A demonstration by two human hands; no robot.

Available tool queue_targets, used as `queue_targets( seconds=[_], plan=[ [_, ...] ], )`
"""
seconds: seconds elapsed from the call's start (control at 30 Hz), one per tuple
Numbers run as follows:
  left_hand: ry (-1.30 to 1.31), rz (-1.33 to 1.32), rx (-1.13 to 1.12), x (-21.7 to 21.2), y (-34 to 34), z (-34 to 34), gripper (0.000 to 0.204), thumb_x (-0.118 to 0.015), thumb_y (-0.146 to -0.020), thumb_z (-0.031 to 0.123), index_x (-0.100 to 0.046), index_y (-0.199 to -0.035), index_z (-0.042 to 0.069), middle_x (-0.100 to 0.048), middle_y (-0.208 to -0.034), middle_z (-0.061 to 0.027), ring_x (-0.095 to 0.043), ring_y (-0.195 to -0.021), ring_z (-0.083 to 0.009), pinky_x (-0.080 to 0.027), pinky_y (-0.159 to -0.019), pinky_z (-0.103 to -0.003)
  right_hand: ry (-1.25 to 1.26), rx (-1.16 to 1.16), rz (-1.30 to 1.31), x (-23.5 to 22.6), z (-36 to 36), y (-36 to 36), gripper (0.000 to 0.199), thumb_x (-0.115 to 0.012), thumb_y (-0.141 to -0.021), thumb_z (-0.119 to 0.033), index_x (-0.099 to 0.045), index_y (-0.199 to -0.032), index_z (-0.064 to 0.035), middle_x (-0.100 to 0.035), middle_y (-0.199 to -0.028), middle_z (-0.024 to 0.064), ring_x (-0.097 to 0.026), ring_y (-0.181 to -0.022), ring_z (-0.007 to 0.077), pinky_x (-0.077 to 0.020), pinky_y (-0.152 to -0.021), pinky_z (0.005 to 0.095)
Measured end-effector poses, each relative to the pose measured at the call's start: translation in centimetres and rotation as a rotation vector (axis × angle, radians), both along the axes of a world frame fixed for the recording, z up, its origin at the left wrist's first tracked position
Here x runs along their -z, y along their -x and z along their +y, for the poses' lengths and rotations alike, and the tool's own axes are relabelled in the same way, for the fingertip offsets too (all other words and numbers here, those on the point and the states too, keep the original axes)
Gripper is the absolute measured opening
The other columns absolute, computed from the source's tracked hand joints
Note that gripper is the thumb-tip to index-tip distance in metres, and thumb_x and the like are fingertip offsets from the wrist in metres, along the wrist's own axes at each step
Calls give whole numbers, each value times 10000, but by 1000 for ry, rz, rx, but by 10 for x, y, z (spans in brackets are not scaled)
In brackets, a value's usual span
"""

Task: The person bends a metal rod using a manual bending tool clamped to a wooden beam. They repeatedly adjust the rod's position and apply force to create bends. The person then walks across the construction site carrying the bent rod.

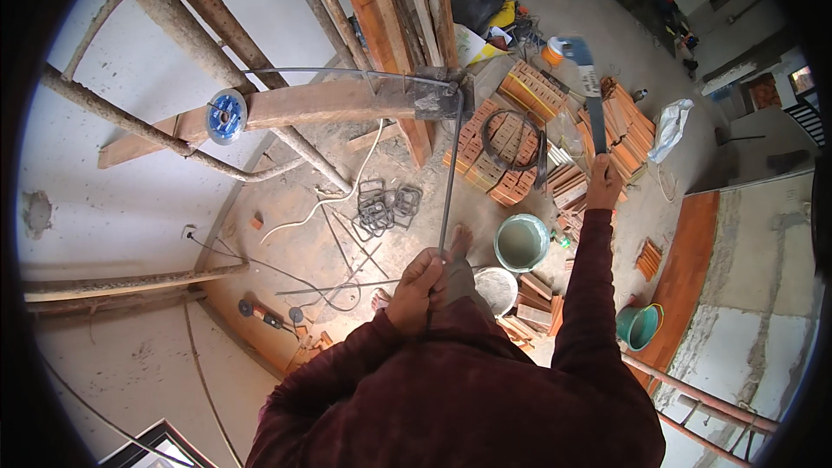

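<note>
Left hand gripping thin steel rod (ribbed)

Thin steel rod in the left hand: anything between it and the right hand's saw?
Nothing visible does. The left hand grips the thin steel rod; the right hand holds the blue-handled saw apart, over stacked orange bricks.

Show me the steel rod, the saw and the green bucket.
Rod (pixel 448 182), head view, middle of its shaft.
Saw (pixel 593 91), head view, on its blade.
Green bucket (pixel 637 327), head view, on its side wall.
</note>
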State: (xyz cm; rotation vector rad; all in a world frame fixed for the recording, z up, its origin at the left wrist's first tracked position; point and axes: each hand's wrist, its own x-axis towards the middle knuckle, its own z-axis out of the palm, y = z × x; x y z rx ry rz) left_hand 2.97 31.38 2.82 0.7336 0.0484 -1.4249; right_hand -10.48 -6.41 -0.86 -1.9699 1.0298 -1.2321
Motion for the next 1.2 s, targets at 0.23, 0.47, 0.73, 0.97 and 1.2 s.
queue_targets(
  seconds=[0.23,0.47,0.73,0.97,1.2],
  plan=[
    [-30,-195,-86,-4,8,-15,233,-389,-1021,286,-517,-1090,105,-365,-659,58,-269,-494,-21,-229,-425,-191,-380,-111,-219,36,93,12,476,-467,-977,-396,-423,-594,-116,-371,-538,-30,-318,-485,68,-244,-472,254],
    [55,-295,-225,7,21,-27,168,-389,-1011,205,-469,-919,89,-330,-589,68,-273,-450,-26,-213,-397,-212,-564,-20,-338,40,173,38,547,-415,-993,-433,-410,-552,-109,-369,-518,-25,-342,-497,80,-269,-504,261],
    [82,-248,-77,-33,10,-8,186,-413,-1010,294,-456,-909,143,-284,-614,80,-240,-471,-23,-179,-382,-197,-747,74,-461,81,231,85,592,-441,-937,-565,-410,-525,-141,-365,-469,-23,-348,-429,85,-247,-427,256],
    [401,424,57,-109,-14,-1,144,-409,-1009,260,-475,-964,139,-325,-683,67,-264,-518,-38,-233,-413,-178,-817,71,-529,126,274,106,463,-622,-893,-431,-425,-573,-160,-356,-462,-45,-330,-391,69,-240,-396,249],
    [674,31,-122,-150,-46,3,208,-383,-1013,334,-452,-943,150,-318,-688,71,-249,-519,-41,-223,-420,-186,-855,79,-485,122,285,92,512,-636,-891,-375,-345,-523,-168,-331,-452,-30,-318,-391,97,-254,-409,269]
  ],
)
